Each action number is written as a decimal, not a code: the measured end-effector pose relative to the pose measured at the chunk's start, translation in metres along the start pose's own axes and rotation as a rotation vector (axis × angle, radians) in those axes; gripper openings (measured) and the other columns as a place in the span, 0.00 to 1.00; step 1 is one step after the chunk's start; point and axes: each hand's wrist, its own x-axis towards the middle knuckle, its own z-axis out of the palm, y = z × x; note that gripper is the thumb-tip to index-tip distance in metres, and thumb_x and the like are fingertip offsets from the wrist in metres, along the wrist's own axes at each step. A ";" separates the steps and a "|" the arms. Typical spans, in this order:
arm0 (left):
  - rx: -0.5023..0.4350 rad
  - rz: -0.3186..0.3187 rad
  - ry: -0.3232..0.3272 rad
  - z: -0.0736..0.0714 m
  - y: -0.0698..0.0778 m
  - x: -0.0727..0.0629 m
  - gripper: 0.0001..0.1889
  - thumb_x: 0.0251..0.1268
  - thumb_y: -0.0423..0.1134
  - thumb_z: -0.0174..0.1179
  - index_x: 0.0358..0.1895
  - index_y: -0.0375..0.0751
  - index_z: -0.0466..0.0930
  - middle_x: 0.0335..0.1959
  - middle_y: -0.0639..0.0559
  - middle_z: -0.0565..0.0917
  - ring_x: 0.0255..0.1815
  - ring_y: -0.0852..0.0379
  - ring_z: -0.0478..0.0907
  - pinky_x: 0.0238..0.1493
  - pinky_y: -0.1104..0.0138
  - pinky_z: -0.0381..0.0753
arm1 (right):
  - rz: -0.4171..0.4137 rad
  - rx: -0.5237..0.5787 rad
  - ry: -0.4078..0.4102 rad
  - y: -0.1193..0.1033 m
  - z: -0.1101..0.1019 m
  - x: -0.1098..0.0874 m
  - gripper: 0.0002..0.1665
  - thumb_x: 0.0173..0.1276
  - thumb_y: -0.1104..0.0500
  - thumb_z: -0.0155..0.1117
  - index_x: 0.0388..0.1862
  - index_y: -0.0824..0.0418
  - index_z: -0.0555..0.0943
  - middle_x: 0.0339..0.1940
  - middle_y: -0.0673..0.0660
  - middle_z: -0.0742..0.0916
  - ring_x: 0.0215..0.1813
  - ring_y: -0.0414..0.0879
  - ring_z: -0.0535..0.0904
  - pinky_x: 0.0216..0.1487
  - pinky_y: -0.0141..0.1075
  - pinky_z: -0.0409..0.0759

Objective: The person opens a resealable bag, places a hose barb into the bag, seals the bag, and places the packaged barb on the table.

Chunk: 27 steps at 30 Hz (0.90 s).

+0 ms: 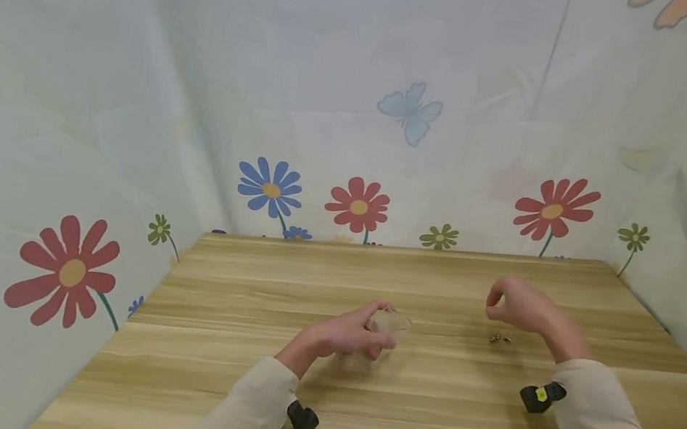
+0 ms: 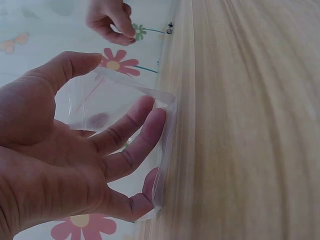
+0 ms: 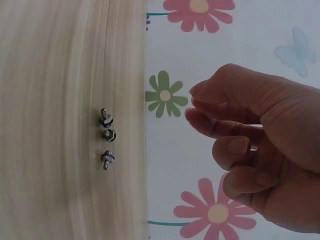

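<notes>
My left hand [image 1: 348, 330] holds a clear plastic bag [image 1: 394, 323] just above the tabletop, near the middle of the table. In the left wrist view the thumb lies along one edge of the bag [image 2: 120, 86], and the other fingers curl against its film. To the right, my right hand [image 1: 523, 306] hovers over a few small metal screws [image 1: 495, 338]. Thumb and forefinger come together at their tips, the other fingers curled in, and nothing shows between them. Three screws [image 3: 107, 160] with washers lie close together on the wood in the right wrist view.
The wooden table [image 1: 196, 370] reaches back to a hanging cloth [image 1: 336, 81] printed with flowers and butterflies, which also encloses both sides. A small black camera sits on each sleeve, the left one [image 1: 303, 419] low over the wood.
</notes>
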 end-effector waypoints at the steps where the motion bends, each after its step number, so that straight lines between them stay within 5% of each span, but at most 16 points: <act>1: 0.002 -0.001 0.003 0.000 0.000 0.000 0.34 0.66 0.51 0.67 0.71 0.56 0.60 0.37 0.44 0.82 0.35 0.47 0.80 0.27 0.63 0.62 | 0.004 -0.001 -0.008 0.003 0.000 -0.001 0.02 0.63 0.67 0.67 0.31 0.65 0.83 0.33 0.56 0.84 0.31 0.47 0.74 0.34 0.41 0.76; 11: 0.006 -0.002 0.004 -0.001 0.000 0.001 0.35 0.67 0.50 0.66 0.72 0.55 0.59 0.36 0.44 0.83 0.34 0.48 0.79 0.26 0.64 0.62 | 0.075 -0.035 -0.135 0.027 0.005 -0.004 0.18 0.60 0.69 0.66 0.13 0.59 0.75 0.13 0.45 0.69 0.19 0.39 0.63 0.23 0.34 0.63; 16: -0.001 0.000 0.003 0.000 -0.002 0.001 0.35 0.66 0.50 0.67 0.72 0.55 0.59 0.37 0.44 0.83 0.35 0.47 0.80 0.27 0.63 0.63 | 0.125 -0.045 -0.177 0.035 0.012 -0.005 0.21 0.57 0.69 0.64 0.10 0.54 0.68 0.12 0.44 0.64 0.18 0.38 0.60 0.22 0.33 0.59; 27: -0.009 0.010 0.005 -0.001 -0.005 0.004 0.34 0.66 0.49 0.67 0.71 0.54 0.60 0.39 0.44 0.81 0.37 0.47 0.82 0.30 0.62 0.64 | 0.095 -0.074 -0.161 0.041 0.017 -0.004 0.25 0.52 0.70 0.62 0.09 0.51 0.62 0.10 0.41 0.59 0.17 0.37 0.54 0.21 0.32 0.54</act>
